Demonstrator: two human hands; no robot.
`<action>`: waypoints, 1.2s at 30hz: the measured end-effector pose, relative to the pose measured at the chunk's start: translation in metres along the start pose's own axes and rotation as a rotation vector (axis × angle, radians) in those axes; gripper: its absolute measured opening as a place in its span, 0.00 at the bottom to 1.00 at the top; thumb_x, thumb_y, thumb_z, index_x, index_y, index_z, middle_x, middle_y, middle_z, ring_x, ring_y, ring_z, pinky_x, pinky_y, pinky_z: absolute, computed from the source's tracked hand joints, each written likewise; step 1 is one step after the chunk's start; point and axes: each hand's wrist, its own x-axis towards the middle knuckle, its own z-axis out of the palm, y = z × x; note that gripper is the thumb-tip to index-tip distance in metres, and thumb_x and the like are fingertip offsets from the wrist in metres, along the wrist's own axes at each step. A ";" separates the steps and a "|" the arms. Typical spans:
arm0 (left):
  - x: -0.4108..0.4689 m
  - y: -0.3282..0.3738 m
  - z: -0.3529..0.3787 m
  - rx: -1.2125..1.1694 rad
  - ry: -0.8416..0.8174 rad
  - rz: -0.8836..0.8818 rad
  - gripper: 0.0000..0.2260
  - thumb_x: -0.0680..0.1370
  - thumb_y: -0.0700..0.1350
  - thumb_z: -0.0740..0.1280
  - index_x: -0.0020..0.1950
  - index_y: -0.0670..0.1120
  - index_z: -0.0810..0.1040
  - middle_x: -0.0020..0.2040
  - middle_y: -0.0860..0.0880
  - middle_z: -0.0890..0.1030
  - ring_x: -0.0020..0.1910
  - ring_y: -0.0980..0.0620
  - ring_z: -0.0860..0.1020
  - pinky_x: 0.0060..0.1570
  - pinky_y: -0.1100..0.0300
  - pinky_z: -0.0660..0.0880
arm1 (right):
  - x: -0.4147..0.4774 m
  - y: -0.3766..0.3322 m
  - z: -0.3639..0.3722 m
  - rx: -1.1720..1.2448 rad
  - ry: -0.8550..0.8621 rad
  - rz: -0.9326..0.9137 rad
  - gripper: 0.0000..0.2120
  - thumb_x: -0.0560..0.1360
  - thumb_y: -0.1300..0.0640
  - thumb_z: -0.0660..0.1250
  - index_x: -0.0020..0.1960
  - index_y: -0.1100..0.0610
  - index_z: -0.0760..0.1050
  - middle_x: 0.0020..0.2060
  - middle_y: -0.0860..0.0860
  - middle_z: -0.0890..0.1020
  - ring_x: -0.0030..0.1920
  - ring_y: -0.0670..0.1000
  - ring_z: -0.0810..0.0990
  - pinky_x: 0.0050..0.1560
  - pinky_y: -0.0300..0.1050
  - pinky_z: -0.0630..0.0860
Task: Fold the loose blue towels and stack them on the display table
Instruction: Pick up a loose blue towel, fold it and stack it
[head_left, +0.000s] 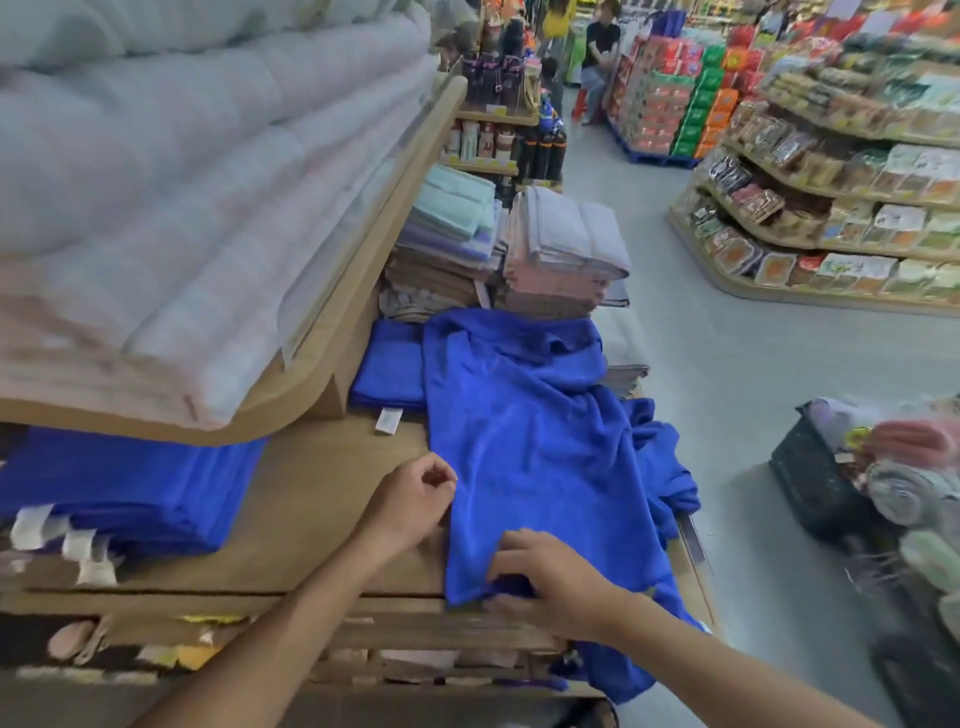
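Note:
A loose blue towel (524, 431) lies spread lengthwise over the wooden display table (322, 499), its far end rumpled against the stacks behind. My right hand (545, 582) pinches its near corner at the table's front edge. My left hand (415, 504) is loosely curled at the towel's left edge; whether it holds the cloth is unclear. More loose blue cloth (665, 467) hangs off the table's right side. A folded blue towel (389, 369) lies at the back left, and a stack of folded blue towels (130, 488) sits at the far left under a shelf.
Stacks of folded pastel towels (561, 249) stand behind the blue one. A curved wooden shelf (363, 270) with pale bedding overhangs the left. A dark basket (831, 483) of goods stands on the aisle floor to the right. Shelves of packaged goods (831, 197) line the aisle, with people far back.

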 end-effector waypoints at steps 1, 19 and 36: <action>0.009 0.008 -0.001 0.119 0.036 0.072 0.06 0.76 0.44 0.69 0.41 0.54 0.78 0.38 0.57 0.81 0.33 0.61 0.76 0.42 0.56 0.74 | 0.002 0.002 0.000 0.150 0.059 0.090 0.08 0.77 0.46 0.68 0.45 0.50 0.75 0.37 0.43 0.72 0.38 0.42 0.70 0.41 0.40 0.67; 0.202 0.127 0.092 0.528 0.069 0.052 0.23 0.77 0.65 0.65 0.57 0.47 0.77 0.53 0.47 0.82 0.52 0.42 0.81 0.39 0.54 0.72 | 0.006 0.025 -0.005 0.617 0.663 0.568 0.10 0.78 0.57 0.65 0.38 0.53 0.71 0.32 0.45 0.72 0.35 0.42 0.69 0.39 0.40 0.67; 0.220 0.169 0.030 -0.239 0.057 0.081 0.12 0.77 0.37 0.57 0.38 0.48 0.75 0.39 0.46 0.77 0.41 0.46 0.72 0.39 0.55 0.69 | 0.004 0.032 -0.002 0.607 0.697 0.523 0.13 0.78 0.49 0.67 0.37 0.51 0.71 0.31 0.43 0.72 0.34 0.42 0.71 0.37 0.40 0.67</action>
